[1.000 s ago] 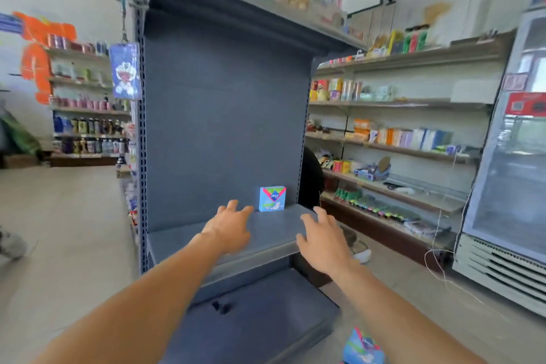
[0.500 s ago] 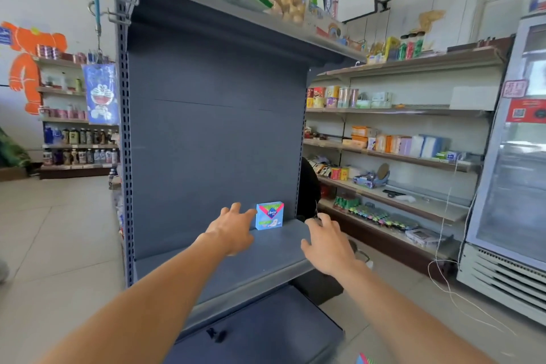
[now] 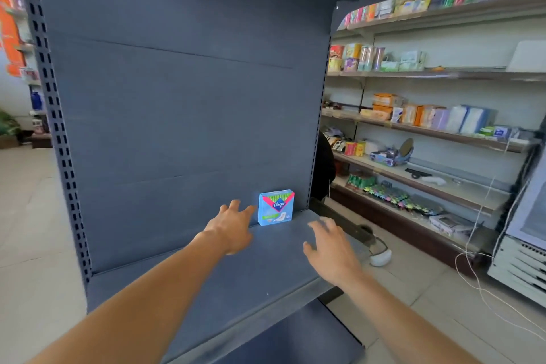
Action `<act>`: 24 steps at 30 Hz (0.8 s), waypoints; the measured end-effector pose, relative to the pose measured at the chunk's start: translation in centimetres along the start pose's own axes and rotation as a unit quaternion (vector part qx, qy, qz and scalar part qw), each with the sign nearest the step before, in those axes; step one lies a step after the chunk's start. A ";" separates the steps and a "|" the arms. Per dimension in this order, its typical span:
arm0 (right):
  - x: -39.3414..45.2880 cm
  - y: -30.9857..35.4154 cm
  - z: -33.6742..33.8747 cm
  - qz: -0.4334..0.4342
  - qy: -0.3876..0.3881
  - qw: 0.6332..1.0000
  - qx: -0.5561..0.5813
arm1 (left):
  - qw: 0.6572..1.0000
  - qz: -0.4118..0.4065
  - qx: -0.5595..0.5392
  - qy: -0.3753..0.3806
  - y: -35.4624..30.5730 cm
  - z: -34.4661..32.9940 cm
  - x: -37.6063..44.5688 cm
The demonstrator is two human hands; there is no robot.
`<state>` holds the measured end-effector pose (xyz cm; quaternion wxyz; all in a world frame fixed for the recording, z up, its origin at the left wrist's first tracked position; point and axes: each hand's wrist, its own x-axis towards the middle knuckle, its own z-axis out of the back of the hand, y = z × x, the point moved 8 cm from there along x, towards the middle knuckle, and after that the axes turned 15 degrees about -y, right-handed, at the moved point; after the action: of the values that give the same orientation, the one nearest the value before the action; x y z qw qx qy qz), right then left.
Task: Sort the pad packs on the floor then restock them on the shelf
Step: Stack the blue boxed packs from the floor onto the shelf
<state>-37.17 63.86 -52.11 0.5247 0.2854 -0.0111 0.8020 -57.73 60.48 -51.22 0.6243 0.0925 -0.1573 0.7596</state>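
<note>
Left hand (image 3: 233,227) over the grey shelf (image 3: 206,281), palm down, fingers spread and nearly straight, holding nothing; forearm stretched forward and slightly rightward from the lower left corner, fingertips just beside the left edge of the pad pack (image 3: 276,207), contact or a sliver of gap not decidable from this view

Pad pack upright on the shelf, at the back right corner, back face against or very near the dark rear panel (image 3: 183,103), printed front turned toward the camera. Probably very light and soft: thin film wrapped round compressible padding, likely to dent under a hard squeeze and to tip at a careless nudge, being tall on a narrow base. Film perhaps a little slick, so best taken by a pinch across the two side faces, thumb on one and fingers on the other, or nudged flat-handed against the front for squaring up. No fragility worth worrying over; a drop likely harmless

Right hand (image 3: 332,254) further right, above the shelf's front right part, well apart from the pack, palm down, fingers loosely spread and slightly bent, gripping nothing; forearm angled in from the lower right, wrist level

No other packs visible here, so restocking probably barely begun
</note>
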 end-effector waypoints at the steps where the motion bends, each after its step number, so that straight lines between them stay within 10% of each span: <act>1: 0.9 -0.6 -1.2 -0.003 0.002 1.000 0.006 | 1.000 -0.001 0.000 0.000 0.2 -1.1 1.4; 19: 3.2 -6.8 -11.0 0.024 0.025 0.999 0.019 | 0.997 -0.064 0.005 -0.039 -2.1 -13.0 18.4; 24: 3.0 -5.9 -9.9 0.019 0.005 0.999 0.049 | 0.978 0.055 -0.194 -0.061 -1.5 -13.3 16.1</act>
<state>-37.47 72.17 -60.59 0.4951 0.3062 0.0256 0.8127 -58.76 80.23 -58.08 0.5766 0.0066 -0.3443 0.7409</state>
